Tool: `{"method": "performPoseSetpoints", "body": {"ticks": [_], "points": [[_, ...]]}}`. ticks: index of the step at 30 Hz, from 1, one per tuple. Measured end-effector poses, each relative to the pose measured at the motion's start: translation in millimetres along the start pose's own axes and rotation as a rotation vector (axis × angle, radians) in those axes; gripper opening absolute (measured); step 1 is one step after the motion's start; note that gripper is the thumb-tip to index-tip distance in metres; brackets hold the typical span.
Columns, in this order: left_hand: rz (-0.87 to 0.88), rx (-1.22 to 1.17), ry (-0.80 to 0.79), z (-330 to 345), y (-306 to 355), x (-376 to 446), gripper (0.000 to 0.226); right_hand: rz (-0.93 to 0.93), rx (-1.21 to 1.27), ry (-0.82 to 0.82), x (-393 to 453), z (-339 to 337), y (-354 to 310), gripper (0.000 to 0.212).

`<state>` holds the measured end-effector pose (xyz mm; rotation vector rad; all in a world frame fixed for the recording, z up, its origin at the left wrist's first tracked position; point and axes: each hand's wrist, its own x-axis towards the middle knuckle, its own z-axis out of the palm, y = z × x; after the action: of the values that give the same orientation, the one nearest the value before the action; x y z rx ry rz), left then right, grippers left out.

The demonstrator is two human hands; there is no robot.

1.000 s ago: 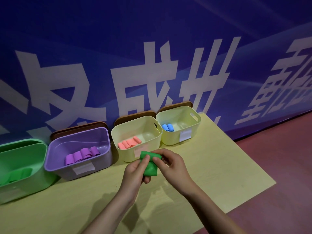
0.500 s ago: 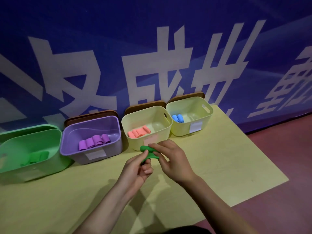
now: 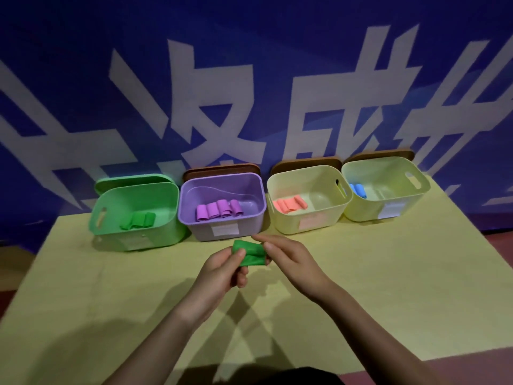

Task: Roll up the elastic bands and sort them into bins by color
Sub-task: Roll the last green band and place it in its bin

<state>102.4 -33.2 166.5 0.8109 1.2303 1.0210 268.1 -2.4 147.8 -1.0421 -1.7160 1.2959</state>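
While held above the yellow table (image 3: 388, 273), the green band (image 3: 248, 252) sits rolled between both hands, just in front of the purple bin (image 3: 222, 218). L hand (image 3: 219, 269) pinches its near end w/ thumb on top; R hand (image 3: 288, 259) pinches the far side w/ curled fingers. Green bin (image 3: 138, 234), far left, holds green rolls (image 3: 140, 220); purple bin holds purple rolls (image 3: 219, 209).

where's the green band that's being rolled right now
In the head view, the green band sits centre frame, pinched between the left hand and right hand, just in front of the purple bin.
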Motion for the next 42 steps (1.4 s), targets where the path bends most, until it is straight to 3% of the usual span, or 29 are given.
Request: {"method": "performPoseSetpoints", "body": {"ticks": [6,10,13,20,24,27,30,33,37,42], "points": [[0.135,0.193,-0.014,-60.9,8.3,-8.7,0.020,0.116,0.210,-0.093,24.9,51.8,-14.6,0.025],[0.202,0.091,0.108,-83.9,1.8,-13.3,0.023,0.168,0.360,-0.010,37.3,86.2,-21.8,0.025],[0.233,-0.003,0.188,-92.6,0.2,-14.7,0.018,0.178,0.459,-0.049,48.0,107.9,-28.2,0.014],[0.283,0.131,0.057,-152.1,25.4,-11.6,0.018,0.195,0.488,-0.099,78.5,146.8,-40.9,0.022],[0.270,0.161,0.015,-180.8,33.0,-4.7,0.010,0.121,0.281,-0.030,86.4,170.3,-45.1,0.015],[0.262,0.157,0.024,-191.1,32.3,-2.4,0.027,-0.055,0.026,0.104,83.7,187.5,-46.1,0.010],[0.239,0.124,0.031,-195.9,28.8,-1.9,0.011,-0.284,-0.295,0.196,81.0,196.8,-44.7,0.006],[0.172,0.058,0.058,-200.1,24.6,0.1,0.020,-0.407,-0.534,0.210,85.6,200.7,-42.2,0.017],[0.082,-0.071,0.054,-208.1,21.9,3.5,0.025,-0.448,-0.685,0.164,95.8,205.4,-34.3,0.012],[-0.004,-0.193,0.018,-226.4,22.2,6.4,0.021,-0.445,-0.667,0.117,103.8,210.0,-24.2,0.013]]}}
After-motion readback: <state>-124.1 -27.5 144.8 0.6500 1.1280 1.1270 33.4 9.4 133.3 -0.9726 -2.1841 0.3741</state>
